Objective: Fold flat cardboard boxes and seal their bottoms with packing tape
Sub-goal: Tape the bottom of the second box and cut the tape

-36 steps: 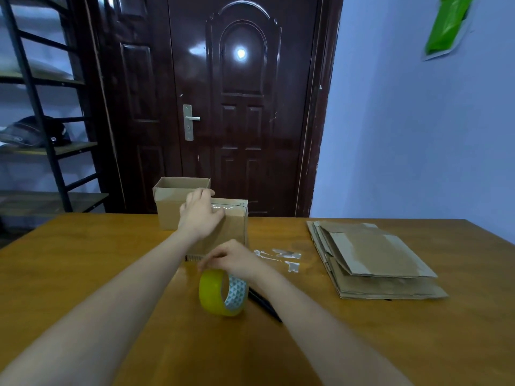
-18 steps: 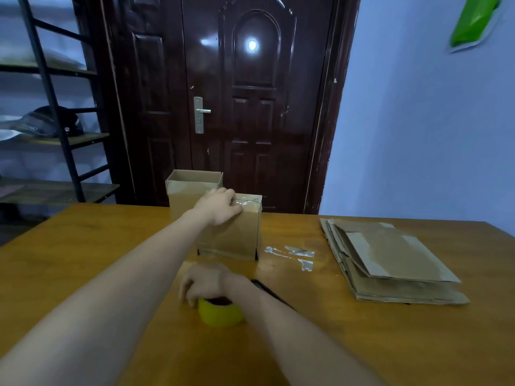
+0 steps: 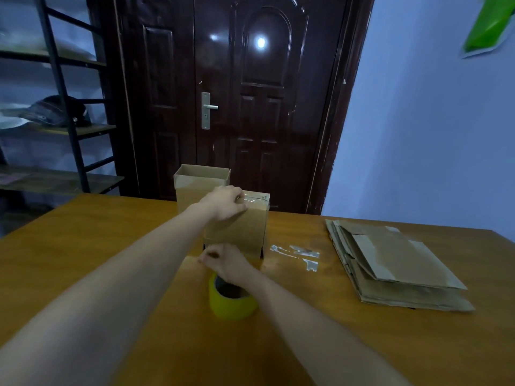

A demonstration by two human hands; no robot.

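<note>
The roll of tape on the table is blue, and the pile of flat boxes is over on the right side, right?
Not quite. The head view shows the roll of tape is yellow, not blue. The rest holds: it sits on the table, and the pile of flat boxes is on the right side.

1 head-worn view, close over the table (image 3: 111, 246), facing forward and down toward the door (image 3: 250, 107).
</note>
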